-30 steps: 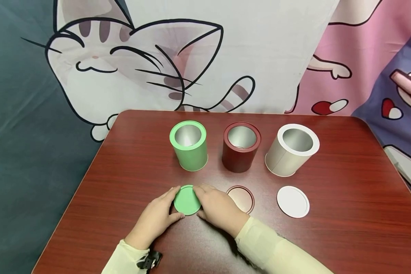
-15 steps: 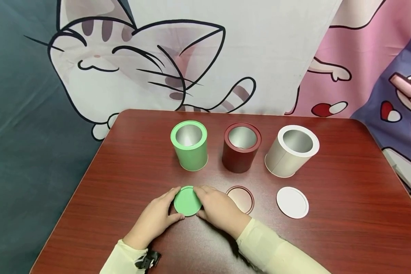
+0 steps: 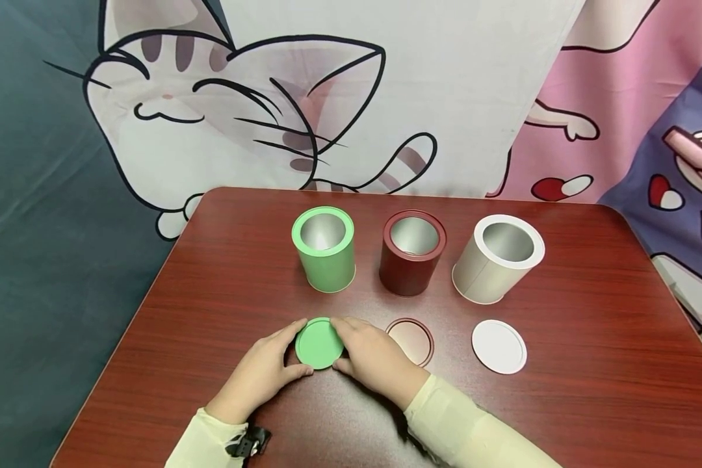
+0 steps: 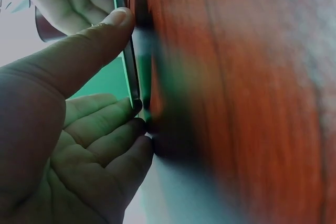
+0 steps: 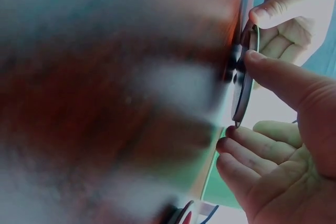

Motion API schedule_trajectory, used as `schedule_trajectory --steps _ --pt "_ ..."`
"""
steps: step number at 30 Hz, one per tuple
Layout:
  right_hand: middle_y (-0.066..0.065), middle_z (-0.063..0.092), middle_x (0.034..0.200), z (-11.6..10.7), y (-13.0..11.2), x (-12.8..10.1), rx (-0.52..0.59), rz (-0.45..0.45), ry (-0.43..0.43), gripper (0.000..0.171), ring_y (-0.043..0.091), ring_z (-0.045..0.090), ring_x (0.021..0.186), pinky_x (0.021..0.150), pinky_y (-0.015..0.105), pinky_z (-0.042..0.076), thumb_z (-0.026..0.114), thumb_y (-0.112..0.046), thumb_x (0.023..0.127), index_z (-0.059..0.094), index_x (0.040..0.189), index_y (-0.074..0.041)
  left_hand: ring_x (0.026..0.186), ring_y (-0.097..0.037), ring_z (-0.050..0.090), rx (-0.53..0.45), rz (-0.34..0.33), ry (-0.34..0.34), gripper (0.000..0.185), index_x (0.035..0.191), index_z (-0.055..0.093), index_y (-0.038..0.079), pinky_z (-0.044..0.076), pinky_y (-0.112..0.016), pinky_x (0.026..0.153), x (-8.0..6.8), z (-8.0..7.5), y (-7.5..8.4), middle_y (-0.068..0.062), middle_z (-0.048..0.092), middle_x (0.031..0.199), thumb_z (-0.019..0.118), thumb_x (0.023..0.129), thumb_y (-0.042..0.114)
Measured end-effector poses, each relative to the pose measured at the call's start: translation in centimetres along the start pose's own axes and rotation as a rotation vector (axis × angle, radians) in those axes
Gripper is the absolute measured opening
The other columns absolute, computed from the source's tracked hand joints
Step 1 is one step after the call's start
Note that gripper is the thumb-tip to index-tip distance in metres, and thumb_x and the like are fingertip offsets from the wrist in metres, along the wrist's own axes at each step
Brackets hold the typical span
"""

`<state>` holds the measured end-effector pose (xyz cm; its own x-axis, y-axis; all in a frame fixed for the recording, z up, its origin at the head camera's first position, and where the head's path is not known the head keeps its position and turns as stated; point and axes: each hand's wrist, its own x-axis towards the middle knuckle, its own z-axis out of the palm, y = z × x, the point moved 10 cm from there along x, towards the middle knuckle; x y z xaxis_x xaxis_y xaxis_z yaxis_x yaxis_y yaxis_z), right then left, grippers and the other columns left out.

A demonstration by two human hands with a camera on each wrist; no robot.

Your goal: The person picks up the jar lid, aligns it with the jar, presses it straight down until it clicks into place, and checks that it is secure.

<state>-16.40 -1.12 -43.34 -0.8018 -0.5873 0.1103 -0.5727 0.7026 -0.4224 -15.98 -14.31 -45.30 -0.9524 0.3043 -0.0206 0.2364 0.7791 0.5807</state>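
Pinching the green lid from both sides: your left hand and right hand each curl thumb and fingers round its rim, lid near the front of the wooden table, likely so it comes up level. Behind it, L to R: green tin, dark red tin, white tin, all open. Dark red lid & white lid lie flat, each in front of its own tin, prob. sorted by colour.

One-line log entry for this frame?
left hand: grips green lid | right hand: grips same lid | lid: low over table | green tin: open
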Motion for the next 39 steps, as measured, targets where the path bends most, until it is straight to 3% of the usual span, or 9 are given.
schedule_trajectory --steps 39 --pt "0.011 0.062 0.136 -1.4 -0.1 -0.3 0.071 -0.012 0.095 0.066 0.024 0.061 0.124 0.104 0.038 0.048 0.082 -0.026 0.084 0.055 0.139 -0.002 0.125 -0.029 0.06 0.012 0.07 0.079 0.081 0.143 0.053 0.0 0.047 -0.046 0.103 0.1 -1.6 1.0 -0.013 0.06 0.139 0.09 0.073 0.018"
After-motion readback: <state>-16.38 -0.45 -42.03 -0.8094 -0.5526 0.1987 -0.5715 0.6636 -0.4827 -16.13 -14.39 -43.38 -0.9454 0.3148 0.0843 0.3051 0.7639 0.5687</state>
